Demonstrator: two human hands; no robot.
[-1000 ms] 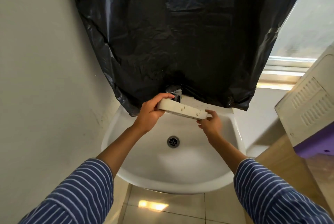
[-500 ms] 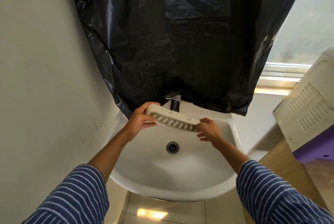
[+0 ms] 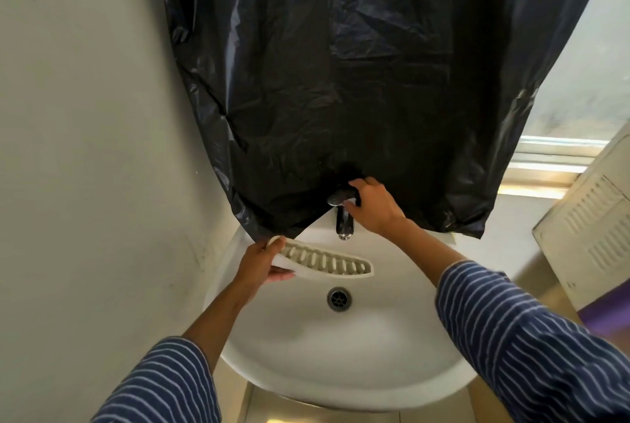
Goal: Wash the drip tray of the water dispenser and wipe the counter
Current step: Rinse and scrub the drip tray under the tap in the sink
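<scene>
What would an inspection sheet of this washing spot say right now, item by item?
Surface: white sink, basin looks dry, drain open; no water seen running.
Job's things: drip tray held slotted side up over the basin, below the tap.
Clutter: nothing seen in the basin.
Hands: left hand grips the tray's left end; right hand is curled on the tap handle.
Cables: nothing seen.
Surroundings: black plastic sheet hangs over the wall behind the tap, its lower edge reaching the sink's back rim; a white vented panel stands at the right; window ledge behind it.
</scene>
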